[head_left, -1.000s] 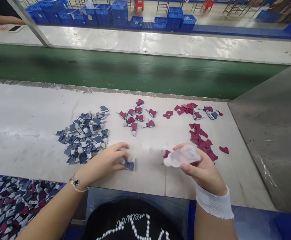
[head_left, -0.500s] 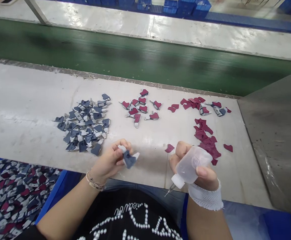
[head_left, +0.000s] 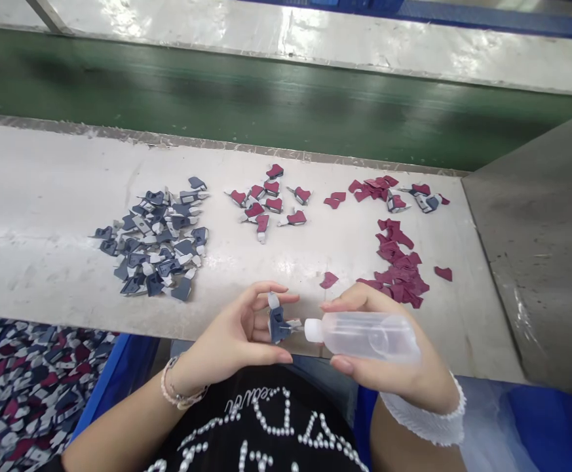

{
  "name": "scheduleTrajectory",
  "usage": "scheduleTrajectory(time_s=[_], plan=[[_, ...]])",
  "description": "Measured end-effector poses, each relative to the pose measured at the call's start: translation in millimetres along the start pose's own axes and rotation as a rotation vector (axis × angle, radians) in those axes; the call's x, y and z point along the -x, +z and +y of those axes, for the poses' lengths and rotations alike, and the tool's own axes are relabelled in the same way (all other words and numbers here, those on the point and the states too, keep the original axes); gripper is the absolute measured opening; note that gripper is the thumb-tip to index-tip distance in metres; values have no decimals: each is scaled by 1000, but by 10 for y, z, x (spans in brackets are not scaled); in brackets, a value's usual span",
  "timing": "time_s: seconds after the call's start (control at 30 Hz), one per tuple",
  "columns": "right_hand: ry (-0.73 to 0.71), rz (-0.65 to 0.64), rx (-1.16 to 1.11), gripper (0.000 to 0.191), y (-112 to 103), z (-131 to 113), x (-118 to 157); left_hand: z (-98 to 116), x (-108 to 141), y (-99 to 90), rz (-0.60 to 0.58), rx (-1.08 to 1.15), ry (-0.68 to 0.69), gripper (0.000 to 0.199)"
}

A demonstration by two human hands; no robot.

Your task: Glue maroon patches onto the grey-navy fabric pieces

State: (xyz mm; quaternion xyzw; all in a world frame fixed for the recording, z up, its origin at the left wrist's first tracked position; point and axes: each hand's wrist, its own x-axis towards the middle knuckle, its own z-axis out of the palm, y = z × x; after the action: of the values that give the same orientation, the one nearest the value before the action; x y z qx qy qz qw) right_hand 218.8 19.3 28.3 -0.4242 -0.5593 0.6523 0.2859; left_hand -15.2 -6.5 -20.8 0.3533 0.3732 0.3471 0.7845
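Observation:
My left hand [head_left: 239, 328] cradles a small navy and light grey plastic part [head_left: 278, 322] on its curled fingers, with the thumb below it. In my right hand [head_left: 379, 301] is a translucent squeeze bottle [head_left: 371, 335], lying on its side between thumb and fingers. Its white cap [head_left: 314, 330] faces left, and the thin metal nozzle reaches the plastic part; whether the tip touches it I cannot tell. Just above the hands lies one loose maroon piece [head_left: 329, 280]. A heap of maroon pieces [head_left: 403, 272] lies beyond my right hand, partly hidden by it.
A pile of navy and grey parts [head_left: 160, 239] lies on the left of the white table [head_left: 44, 196]. Parts with maroon tops [head_left: 273, 204] lie mid-table. A blue bin [head_left: 113, 373] of mixed parts stands lower left. Behind runs a green belt [head_left: 217, 101]; a metal panel [head_left: 546, 255] bounds the right.
My right hand has turned the bottle from tilted down to nearly level and brought its nozzle left to the plastic part. My left hand has moved right and turned the part. The view has shifted.

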Motion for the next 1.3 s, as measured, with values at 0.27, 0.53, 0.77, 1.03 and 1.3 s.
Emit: scheduleTrajectory(time_s=[0.27, 0.53, 0.77, 1.03, 1.3], plan=[[-174, 224, 249, 29, 317, -66, 49, -4, 71, 135, 172, -180, 100, 55], [-273, 234, 413, 25, 401, -177, 34, 5, 122, 141, 133, -408, 188, 55], [-295, 209, 399, 28, 413, -185, 48, 27, 137, 138, 115, -476, 203, 55], [-323, 206, 451, 31, 410, -192, 49, 17, 160, 134, 156, -484, 196, 55], [-309, 214, 517, 25, 461, -175, 72, 53, 136, 167, 195, -456, 199, 52]])
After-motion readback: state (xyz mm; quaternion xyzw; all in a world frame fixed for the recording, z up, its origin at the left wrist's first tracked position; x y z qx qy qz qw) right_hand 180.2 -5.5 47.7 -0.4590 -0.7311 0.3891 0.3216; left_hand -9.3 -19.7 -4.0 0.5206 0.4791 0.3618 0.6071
